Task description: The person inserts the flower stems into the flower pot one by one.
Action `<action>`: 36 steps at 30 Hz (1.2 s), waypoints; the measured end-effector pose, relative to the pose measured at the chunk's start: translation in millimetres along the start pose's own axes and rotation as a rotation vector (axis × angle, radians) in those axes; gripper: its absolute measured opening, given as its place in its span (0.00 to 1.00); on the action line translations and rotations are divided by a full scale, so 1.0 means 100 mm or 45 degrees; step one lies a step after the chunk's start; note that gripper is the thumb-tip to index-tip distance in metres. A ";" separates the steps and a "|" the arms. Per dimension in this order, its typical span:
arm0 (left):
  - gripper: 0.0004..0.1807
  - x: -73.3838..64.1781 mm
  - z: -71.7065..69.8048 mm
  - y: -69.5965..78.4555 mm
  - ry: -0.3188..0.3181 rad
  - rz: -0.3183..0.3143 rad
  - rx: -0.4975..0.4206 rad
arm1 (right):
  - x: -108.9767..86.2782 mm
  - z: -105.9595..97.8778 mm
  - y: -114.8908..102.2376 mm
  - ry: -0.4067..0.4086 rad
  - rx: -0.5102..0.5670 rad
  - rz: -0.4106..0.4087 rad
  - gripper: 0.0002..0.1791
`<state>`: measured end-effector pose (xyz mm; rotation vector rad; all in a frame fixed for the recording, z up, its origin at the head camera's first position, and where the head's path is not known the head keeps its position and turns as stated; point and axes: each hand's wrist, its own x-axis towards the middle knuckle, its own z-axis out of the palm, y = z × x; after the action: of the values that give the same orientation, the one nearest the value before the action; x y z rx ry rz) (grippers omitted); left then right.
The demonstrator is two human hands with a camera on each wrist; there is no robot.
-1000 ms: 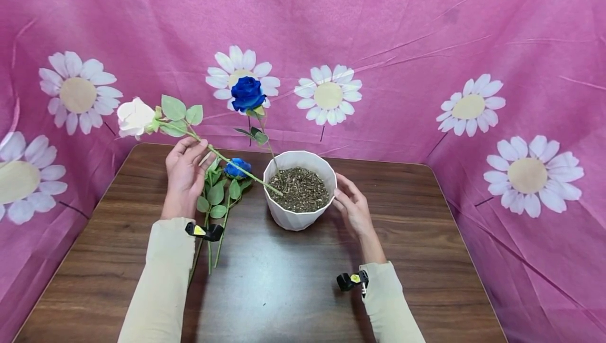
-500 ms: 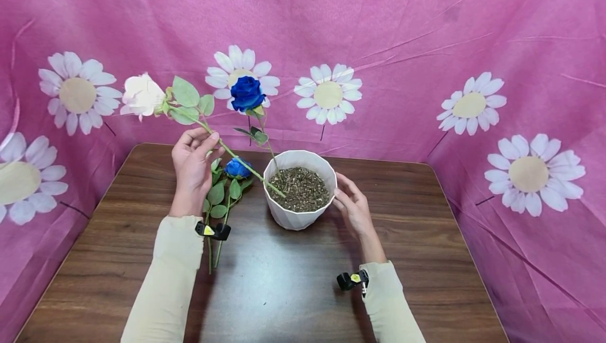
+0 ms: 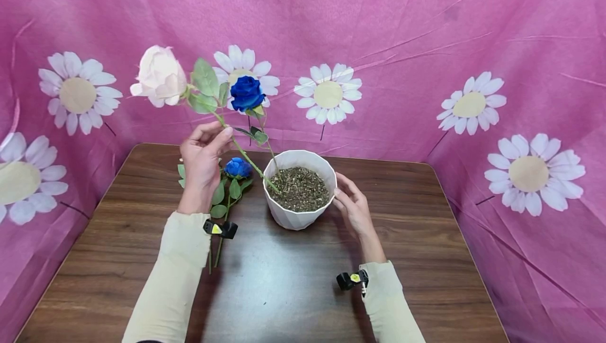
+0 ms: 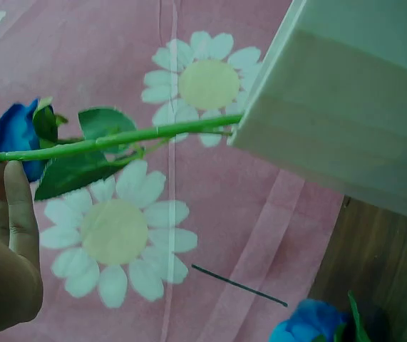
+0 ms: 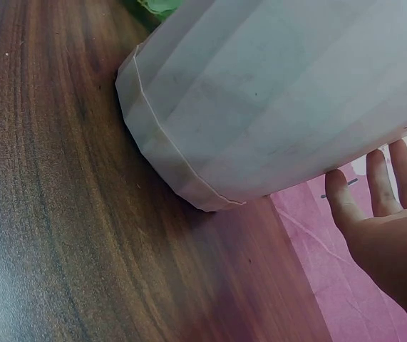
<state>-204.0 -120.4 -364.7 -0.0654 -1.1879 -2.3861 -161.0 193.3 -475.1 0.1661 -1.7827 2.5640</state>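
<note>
My left hand [image 3: 202, 164] pinches the green stem of a pale pink rose [image 3: 160, 77] between thumb and fingers. The stem slants down to the right, its lower end inside the white faceted pot [image 3: 295, 220] at the soil's left side. A blue rose [image 3: 248, 93] stands in the same soil [image 3: 305, 189] near the left rim. In the left wrist view, the held stem [image 4: 153, 133] passes over the pot's rim. Against the pot's right side rest the fingertips of my right hand [image 3: 352, 206], its fingers extended in the right wrist view.
Another blue rose [image 3: 238, 168] and leafy stems [image 3: 219, 211] lie on the wooden table [image 3: 407, 238] left of the pot, partly hidden by my left arm. Behind the table hangs a pink cloth [image 3: 388, 27] printed with daisies.
My left hand has moved up and to the right, lifting the pink rose's bloom so its stem stands steeper. The stem's lower end stays in the pot. My right hand has not moved.
</note>
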 end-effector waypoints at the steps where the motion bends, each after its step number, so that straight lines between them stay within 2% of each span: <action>1: 0.15 -0.01 0.02 0.00 -0.014 0.013 0.015 | 0.00 0.00 0.00 0.001 0.002 0.000 0.27; 4: 0.16 -0.02 0.09 -0.03 -0.048 0.040 0.060 | 0.00 0.00 0.00 -0.001 0.008 -0.007 0.27; 10: 0.18 -0.05 0.17 -0.12 -0.047 0.014 0.084 | 0.00 -0.01 0.00 -0.008 -0.016 -0.013 0.27; 17: 0.21 -0.08 0.22 -0.22 -0.071 0.004 0.084 | -0.01 -0.01 0.01 -0.001 -0.022 -0.007 0.27; 26: 0.24 -0.12 0.26 -0.32 -0.150 0.052 0.156 | -0.01 -0.02 0.03 -0.003 -0.015 -0.013 0.27; 29: 0.22 -0.12 0.27 -0.34 -0.156 0.074 0.212 | 0.00 -0.02 0.03 -0.002 -0.012 -0.010 0.27; 33: 0.13 -0.12 0.27 -0.36 -0.145 0.106 0.308 | 0.00 -0.02 0.02 -0.002 -0.017 -0.007 0.27; 36: 0.08 -0.11 0.26 -0.36 -0.130 0.098 0.362 | 0.00 -0.02 0.02 -0.004 -0.028 -0.008 0.27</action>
<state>-213.9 -77.5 -377.9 -0.1387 -1.5322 -2.1475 -161.0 194.3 -477.7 0.1748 -1.8076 2.5399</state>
